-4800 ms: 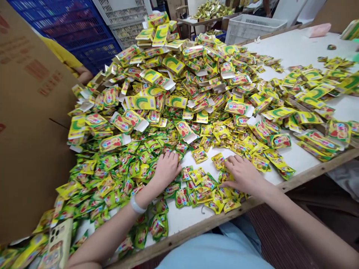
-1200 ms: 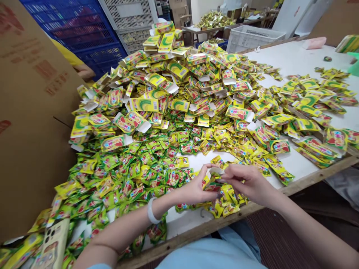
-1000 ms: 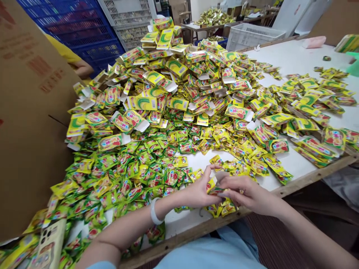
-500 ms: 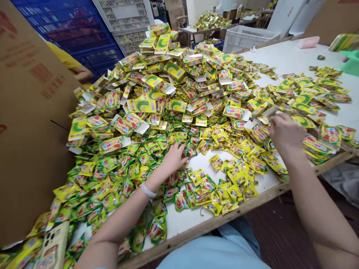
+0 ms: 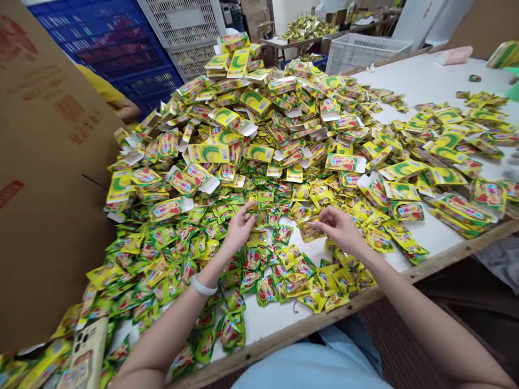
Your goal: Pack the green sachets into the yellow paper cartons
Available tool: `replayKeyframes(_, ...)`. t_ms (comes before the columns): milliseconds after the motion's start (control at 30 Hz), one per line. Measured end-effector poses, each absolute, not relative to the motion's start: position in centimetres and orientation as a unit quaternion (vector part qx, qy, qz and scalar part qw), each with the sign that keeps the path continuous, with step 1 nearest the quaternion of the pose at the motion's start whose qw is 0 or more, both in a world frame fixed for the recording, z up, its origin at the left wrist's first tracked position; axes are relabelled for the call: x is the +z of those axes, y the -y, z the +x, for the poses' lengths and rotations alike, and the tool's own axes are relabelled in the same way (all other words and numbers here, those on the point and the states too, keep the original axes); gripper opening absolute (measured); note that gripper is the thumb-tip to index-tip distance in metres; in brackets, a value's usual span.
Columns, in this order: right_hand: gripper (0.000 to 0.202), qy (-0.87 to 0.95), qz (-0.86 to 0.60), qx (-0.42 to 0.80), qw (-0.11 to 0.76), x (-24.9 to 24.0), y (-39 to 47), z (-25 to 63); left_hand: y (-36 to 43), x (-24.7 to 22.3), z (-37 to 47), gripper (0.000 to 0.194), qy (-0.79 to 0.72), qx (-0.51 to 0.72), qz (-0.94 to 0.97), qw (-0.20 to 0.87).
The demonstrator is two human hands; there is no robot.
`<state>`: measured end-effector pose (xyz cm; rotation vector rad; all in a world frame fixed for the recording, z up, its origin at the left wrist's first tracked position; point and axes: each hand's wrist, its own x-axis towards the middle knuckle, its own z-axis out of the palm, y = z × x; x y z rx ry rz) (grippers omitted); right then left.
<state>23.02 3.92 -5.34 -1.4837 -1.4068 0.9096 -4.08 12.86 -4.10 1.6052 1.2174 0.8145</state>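
Observation:
My left hand is over the green packets at the middle of the pile, thumb and fingers pinched together. Whether a packet sits between those fingertips is hard to make out. Across a small gap, my right hand pinches the edge of a small yellow packet, slightly blurred, above the white tabletop. Loose yellow packets lie below it. Small yellow-and-green boxes lie to the right of this hand, and more boxes are heaped behind both hands, several with open white flaps.
A large cardboard carton stands on the left, with a phone near its foot. A wooden edge borders the table in front. Behind are blue crates, a white crate and another person's arm.
My right hand has come inward from the boxes on the right and now has a yellow packet. My left hand has shifted slightly left, its fingers drawn into a pinch.

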Motion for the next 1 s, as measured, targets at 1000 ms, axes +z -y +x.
replayKeyframes(1000, 0.034, 0.408, -0.508, 0.484, 0.584, -3.8, 1.0, 27.6, -22.6, 0.9, 6.3, 0.026, -0.28, 0.275, 0.906, 0.161)
